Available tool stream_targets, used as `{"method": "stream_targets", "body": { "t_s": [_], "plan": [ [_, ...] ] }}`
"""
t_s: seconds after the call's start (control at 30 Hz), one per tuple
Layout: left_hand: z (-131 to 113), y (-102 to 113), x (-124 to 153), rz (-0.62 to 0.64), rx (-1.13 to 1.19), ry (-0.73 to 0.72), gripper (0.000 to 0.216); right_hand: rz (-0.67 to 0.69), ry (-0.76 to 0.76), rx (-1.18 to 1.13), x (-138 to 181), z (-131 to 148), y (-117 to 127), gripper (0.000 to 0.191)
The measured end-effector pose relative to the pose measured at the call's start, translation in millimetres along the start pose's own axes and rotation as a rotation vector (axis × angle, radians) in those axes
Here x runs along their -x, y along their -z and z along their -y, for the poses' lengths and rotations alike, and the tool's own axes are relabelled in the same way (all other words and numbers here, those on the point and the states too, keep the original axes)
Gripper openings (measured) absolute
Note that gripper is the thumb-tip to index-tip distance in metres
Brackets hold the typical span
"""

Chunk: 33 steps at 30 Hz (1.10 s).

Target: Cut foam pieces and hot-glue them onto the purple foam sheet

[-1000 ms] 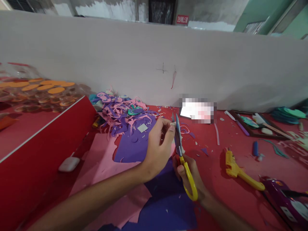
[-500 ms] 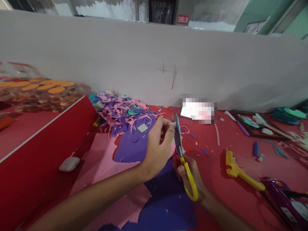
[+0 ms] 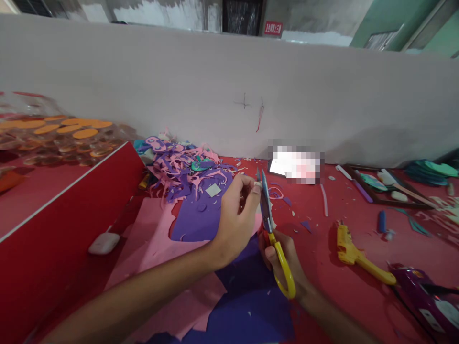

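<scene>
My left hand [image 3: 237, 217] pinches a small whitish piece [image 3: 257, 185] between thumb and fingertips, right beside the scissor blades. My right hand [image 3: 281, 253] grips yellow-handled scissors [image 3: 266, 203], blades pointing up and slightly apart. Whether the blades touch the piece I cannot tell. Beneath both hands lie pink foam sheets [image 3: 143, 267] and purple sheets [image 3: 251, 306]. A pale square [image 3: 213, 190] rests on the purple sheet behind my left hand.
Behind sits a heap of pink and purple scraps [image 3: 182, 165]. To the right lie a yellow glue gun [image 3: 360, 258], a purple device [image 3: 426, 296] and a dark tray [image 3: 387, 186]. A lit screen [image 3: 296, 165] leans against the wall. A red divider [image 3: 82, 205] stands left.
Hardly anything differs. Both hands, the scissors and the small piece keep almost the same position; the whole view has shifted very slightly.
</scene>
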<state>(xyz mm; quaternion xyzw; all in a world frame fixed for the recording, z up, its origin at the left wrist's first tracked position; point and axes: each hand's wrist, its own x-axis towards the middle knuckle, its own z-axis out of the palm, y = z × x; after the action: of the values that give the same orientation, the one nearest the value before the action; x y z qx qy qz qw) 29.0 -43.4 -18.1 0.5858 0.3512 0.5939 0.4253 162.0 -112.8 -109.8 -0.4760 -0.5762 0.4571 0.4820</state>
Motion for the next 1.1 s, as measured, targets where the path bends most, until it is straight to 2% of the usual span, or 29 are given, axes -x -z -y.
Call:
{"method": "stream_targets", "body": {
  "t_s": [0.7, 1.1],
  "plan": [
    [0.8, 2.6, -2.0, -0.028, -0.006, 0.013, 0.019, -0.008, -0.042, 0.010, 1.7, 1.2, 1.8, 0.067],
    [3.0, 2.7, -2.1, 0.000, 0.013, 0.015, 0.023, -0.011, -0.038, 0.042, 0.0, 1.4, 3.2, 0.069]
  ]
}}
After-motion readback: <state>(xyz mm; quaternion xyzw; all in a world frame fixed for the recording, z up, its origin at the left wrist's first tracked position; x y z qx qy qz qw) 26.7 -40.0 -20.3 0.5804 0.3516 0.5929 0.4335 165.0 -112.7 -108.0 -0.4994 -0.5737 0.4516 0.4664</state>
